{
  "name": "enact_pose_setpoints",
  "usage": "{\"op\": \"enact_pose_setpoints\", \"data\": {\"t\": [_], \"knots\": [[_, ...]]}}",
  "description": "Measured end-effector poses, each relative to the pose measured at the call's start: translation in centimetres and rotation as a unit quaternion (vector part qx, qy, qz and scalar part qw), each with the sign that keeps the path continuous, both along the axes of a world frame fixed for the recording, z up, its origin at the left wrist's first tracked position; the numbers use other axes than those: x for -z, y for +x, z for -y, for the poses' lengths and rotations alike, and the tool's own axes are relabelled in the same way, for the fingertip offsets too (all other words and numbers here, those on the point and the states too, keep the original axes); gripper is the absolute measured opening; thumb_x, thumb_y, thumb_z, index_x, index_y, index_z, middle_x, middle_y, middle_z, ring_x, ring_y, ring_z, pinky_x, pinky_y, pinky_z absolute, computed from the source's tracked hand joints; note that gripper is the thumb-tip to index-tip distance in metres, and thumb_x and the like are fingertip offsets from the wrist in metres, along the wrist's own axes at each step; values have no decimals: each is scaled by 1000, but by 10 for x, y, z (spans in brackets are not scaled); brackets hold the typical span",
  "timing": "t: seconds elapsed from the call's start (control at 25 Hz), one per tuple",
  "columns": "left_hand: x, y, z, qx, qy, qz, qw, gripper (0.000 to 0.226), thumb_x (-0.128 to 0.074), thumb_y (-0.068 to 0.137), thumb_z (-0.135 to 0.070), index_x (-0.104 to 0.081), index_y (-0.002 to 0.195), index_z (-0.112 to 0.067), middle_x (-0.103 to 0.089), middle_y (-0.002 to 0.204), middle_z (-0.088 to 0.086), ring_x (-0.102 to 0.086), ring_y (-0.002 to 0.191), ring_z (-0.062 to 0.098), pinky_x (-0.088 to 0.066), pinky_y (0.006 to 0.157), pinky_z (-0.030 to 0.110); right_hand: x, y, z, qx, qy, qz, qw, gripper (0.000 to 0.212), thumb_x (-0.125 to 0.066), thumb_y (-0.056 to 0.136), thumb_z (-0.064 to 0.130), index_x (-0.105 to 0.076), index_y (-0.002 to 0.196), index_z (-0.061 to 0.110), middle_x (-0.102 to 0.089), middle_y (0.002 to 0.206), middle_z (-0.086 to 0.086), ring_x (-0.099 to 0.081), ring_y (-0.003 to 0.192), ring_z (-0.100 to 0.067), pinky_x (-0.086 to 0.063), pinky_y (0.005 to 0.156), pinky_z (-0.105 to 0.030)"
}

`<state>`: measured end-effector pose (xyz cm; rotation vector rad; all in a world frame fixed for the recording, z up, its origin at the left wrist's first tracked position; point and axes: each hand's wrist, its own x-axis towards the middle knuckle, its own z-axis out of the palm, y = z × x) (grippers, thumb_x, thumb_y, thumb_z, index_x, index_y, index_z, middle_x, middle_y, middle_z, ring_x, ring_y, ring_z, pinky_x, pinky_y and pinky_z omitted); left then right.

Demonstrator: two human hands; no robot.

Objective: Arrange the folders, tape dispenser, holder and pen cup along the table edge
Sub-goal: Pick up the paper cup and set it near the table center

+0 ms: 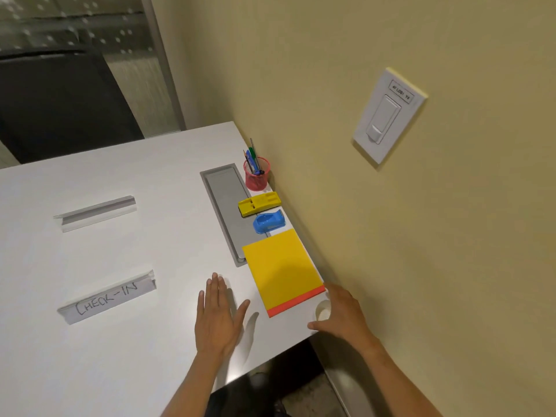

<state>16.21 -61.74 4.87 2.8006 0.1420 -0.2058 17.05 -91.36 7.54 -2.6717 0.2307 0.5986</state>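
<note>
While everything already sits lined up along the wall-side edge of the surface (126,260), the handling still looks worth a note. The yellow folder (281,266) lies flat on an orange folder (296,302), of which only a strip shows at the near end. Both look thin, light and a bit floppy, probably slick on this top, so I'd slide them with flat palms or pinch the near edge rather than lift by one corner.

The blue tape dispenser (267,223) sits just past the folders, then the yellow holder (260,203), then the red mesh pen cup (257,176) farthest back. The dispenser and holder look like stiff plastic, easy to grab across the sides. The cup seems top-heavy with pens, so I'd grip it low around the body.

The left hand (218,314) is open, flat on the surface, holding nothing. The right hand (341,311) is open too, fingers loosely curved beside the folders' near corner, next to a small white round thing (322,310) I can't identify.
</note>
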Motion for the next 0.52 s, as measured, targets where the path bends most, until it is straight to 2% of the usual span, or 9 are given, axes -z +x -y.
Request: {"op": "enact_pose_setpoints", "data": {"t": [0.12, 0.32, 0.52], "knots": [[-5, -5, 3, 11, -24, 3, 1000, 95, -5, 87, -75, -6, 157, -10, -4, 167, 6, -4, 155, 21, -8, 127, 40, 4, -9, 2, -6, -29, -9, 1000, 112, -81, 53, 65, -27, 145, 28, -38, 150, 4, -41, 136, -21, -39, 109, -39], [-10, -16, -1, 37, -37, 11, 999, 94, -10, 88, -73, -8, 157, -9, -5, 167, 7, -7, 155, 22, -7, 126, 38, 5, -14, 0, 40, 33, 24, 998, 89, -88, 62, 38, -41, 137, 24, -49, 139, 0, -47, 126, -21, -44, 99, -31], [-20, -24, -13, 55, -47, 13, 997, 89, -21, 91, -68, -8, 156, -8, -2, 166, 7, -7, 155, 22, -5, 126, 36, -9, -10, -19, 39, 32, 65, 997, 81, -88, 60, 43, -48, 129, 24, -56, 128, 2, -54, 115, -19, -53, 90, -33]]}}
